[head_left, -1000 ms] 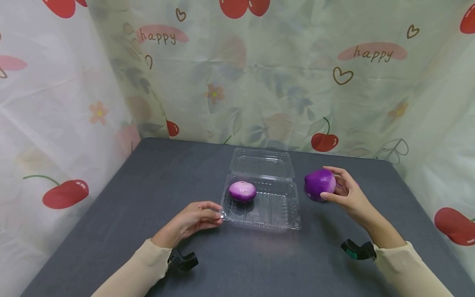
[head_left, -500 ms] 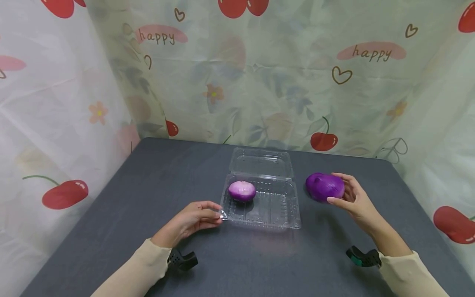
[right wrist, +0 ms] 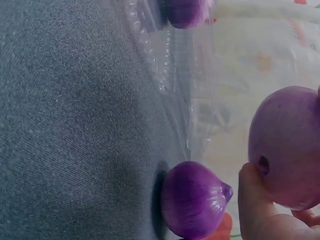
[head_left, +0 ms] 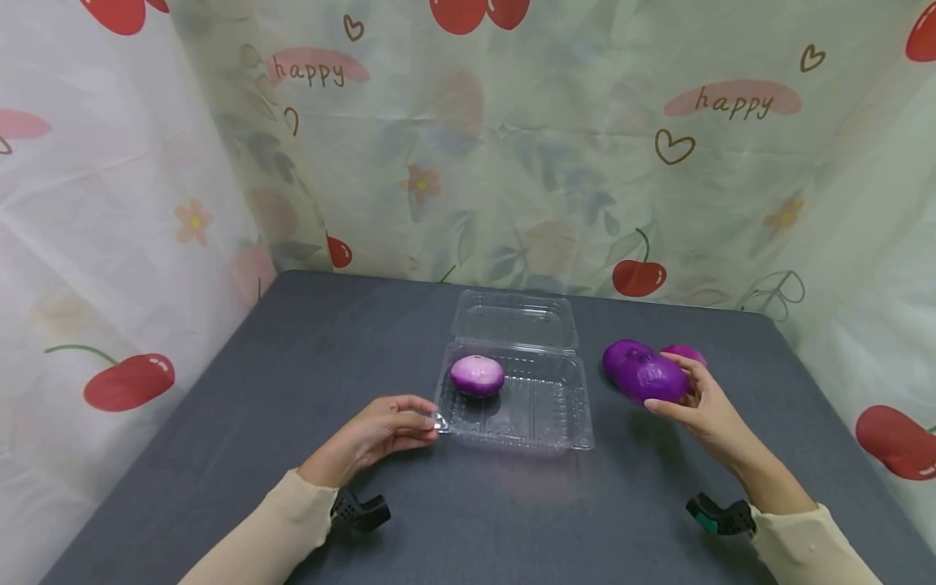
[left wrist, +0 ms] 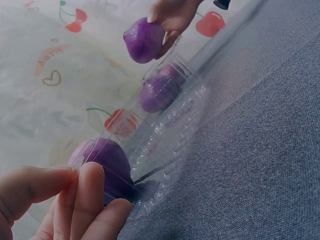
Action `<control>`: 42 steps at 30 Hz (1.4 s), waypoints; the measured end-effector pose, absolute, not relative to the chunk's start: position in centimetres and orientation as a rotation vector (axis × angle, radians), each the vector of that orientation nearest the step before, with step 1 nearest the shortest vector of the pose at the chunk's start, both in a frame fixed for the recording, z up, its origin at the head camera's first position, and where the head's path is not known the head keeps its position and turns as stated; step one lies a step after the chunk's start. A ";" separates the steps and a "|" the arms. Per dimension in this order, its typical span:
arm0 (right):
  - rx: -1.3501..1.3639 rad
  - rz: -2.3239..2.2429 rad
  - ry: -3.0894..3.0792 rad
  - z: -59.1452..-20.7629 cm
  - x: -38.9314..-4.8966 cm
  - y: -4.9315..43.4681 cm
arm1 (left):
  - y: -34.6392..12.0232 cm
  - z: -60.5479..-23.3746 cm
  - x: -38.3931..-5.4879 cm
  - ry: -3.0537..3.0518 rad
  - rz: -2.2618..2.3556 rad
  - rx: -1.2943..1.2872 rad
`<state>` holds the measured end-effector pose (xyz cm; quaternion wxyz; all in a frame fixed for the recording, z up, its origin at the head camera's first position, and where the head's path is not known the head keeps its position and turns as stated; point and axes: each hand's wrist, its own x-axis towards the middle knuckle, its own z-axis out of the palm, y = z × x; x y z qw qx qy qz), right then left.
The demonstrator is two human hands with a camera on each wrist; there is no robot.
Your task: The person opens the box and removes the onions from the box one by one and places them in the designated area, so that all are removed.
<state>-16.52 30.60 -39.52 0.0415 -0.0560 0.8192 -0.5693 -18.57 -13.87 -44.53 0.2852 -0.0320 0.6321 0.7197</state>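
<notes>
My right hand (head_left: 705, 402) grips a purple onion (head_left: 660, 380) between thumb and fingers; in the right wrist view the held onion (right wrist: 285, 145) is raised above the table. Just left of it, a second onion (head_left: 620, 356) lies on the table, its pointed tip showing in the right wrist view. Behind my fingers, part of another onion (head_left: 687, 353) shows. My left hand (head_left: 395, 426) pinches the front left corner of a clear plastic clamshell container (head_left: 534, 443), lid folded back. One purple-and-white onion (head_left: 478, 376) sits in its left side.
The container's raised lid (head_left: 515, 319) lies toward the back of the dark grey table (head_left: 351, 341). A printed curtain (head_left: 504, 162) with cherries and hearts hangs behind and at both sides. Each wrist wears a black camera.
My right hand has drawn right and slightly toward me with an onion, parting from the onion left on the table. Another onion behind the hand has come into view. My left hand stays put.
</notes>
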 end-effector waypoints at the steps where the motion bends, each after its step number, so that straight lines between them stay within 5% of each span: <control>1: -0.164 -1.731 2.515 -39.5 -16.6 30.6 | -13.9 -44.5 -18.6 1.690 1.925 -0.085; 42: -0.123 -1.335 2.612 -43.0 -17.7 31.7 | -13.9 -44.5 -18.6 1.670 1.928 -0.098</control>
